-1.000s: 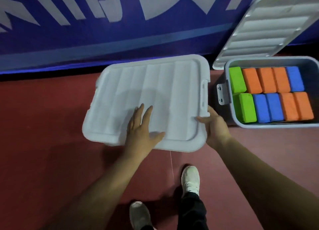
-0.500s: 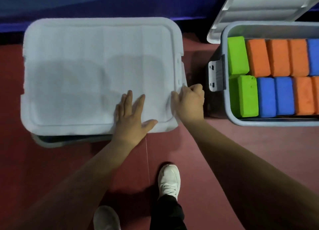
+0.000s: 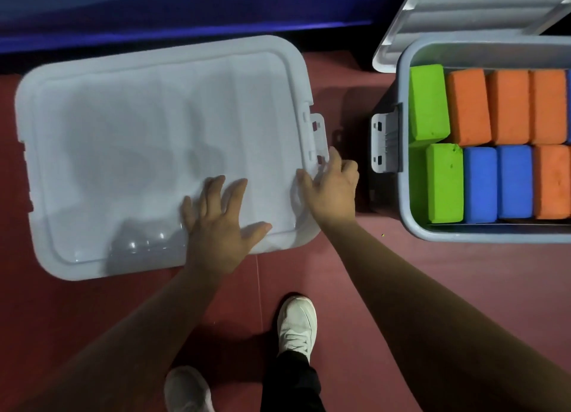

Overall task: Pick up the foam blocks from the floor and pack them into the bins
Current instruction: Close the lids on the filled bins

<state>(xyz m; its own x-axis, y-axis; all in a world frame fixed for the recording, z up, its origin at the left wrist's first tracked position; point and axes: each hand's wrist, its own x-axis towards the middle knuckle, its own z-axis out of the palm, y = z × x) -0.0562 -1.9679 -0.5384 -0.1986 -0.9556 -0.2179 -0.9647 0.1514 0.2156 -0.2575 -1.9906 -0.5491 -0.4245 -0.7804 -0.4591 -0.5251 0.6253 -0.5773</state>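
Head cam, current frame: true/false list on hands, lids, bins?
1. The left hand lies flat on the closed bin's lid. True.
2. The right hand reaches into the open bin. False: it grips the lid's right edge beside the latch.
3. The open bin holds green, orange and blue foam blocks. True.
4. The second lid covers the open bin. False: it stands tilted behind that bin.
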